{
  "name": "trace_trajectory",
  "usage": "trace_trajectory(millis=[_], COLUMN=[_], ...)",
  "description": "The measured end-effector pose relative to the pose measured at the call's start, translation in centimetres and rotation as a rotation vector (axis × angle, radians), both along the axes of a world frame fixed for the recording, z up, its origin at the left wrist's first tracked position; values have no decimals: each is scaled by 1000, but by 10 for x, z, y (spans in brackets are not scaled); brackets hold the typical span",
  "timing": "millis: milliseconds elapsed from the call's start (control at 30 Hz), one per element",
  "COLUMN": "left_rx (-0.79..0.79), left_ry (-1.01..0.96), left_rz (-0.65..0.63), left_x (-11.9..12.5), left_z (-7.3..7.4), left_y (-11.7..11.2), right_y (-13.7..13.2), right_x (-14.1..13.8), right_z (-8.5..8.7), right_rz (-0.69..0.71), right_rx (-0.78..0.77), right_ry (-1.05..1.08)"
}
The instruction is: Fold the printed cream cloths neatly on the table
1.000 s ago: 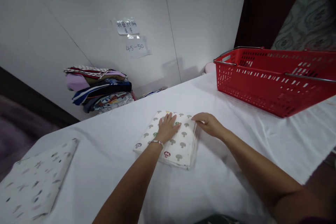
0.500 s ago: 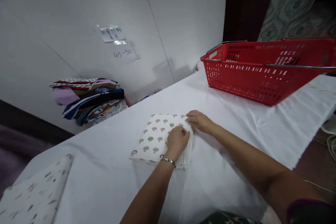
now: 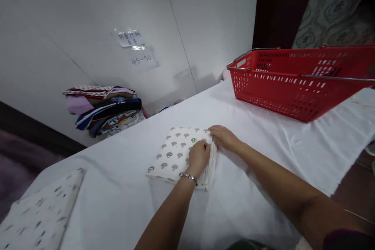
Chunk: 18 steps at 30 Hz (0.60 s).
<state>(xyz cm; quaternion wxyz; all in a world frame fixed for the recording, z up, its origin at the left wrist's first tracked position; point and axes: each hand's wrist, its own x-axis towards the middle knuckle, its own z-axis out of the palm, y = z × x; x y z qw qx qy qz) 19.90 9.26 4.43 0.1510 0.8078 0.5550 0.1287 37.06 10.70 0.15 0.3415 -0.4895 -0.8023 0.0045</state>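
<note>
Left hand (image 3: 198,158) and right hand (image 3: 223,137) at a folded mushroom-print cloth (image 3: 175,151).
The left fist grips its layered right edge; right fingers curl at the far corner, grip unclear. The cloth lies mid-way on the table (image 3: 263,156), red basket (image 3: 293,90) at its far right corner.

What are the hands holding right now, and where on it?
The folded cloth, lying on the table: left hand curled over its right edge, right hand at the far right corner.

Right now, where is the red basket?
In the head view, the red basket sits at the far right of the white-covered table, beyond the right hand and the folded mushroom-print cloth.
</note>
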Motion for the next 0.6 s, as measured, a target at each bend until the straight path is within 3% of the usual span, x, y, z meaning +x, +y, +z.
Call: trace_trajectory(millis=[233,600], left_rx=[94,101], left_ry=[12,39], left_rz=[-48,-51], left_x=[2,5], left_z=[-4,-6], left_y=[-10,-11], right_y=[0,-3], right_x=[9,15], right_z=[5,9], right_rz=[98,104], right_rx=[-21,-56], right_ry=[11,-5])
